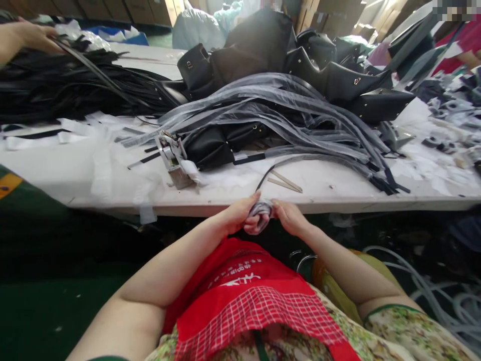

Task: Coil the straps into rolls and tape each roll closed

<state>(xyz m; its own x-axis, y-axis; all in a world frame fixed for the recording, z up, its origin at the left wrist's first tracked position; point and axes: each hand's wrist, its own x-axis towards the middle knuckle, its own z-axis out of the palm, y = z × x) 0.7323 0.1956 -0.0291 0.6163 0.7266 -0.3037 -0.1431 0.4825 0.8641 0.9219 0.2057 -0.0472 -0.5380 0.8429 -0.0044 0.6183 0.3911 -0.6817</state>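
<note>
My left hand (240, 214) and my right hand (287, 216) meet just below the front edge of the white table (338, 193). Both are closed on a small grey wrapped bundle (261, 209), apparently the plastic-sleeved end of a black strap. The thin black strap (265, 178) runs from the bundle up onto the table. Behind it lies a heap of plastic-sleeved straps (270, 100) over black bags (208, 145).
A tape dispenser (175, 160) stands left of centre on the table. A pile of loose black straps (75, 90) fills the far left, where another person's hand (26, 37) touches it. More black bags (349, 82) sit at the back right. Clear tubing (432, 291) lies on the floor.
</note>
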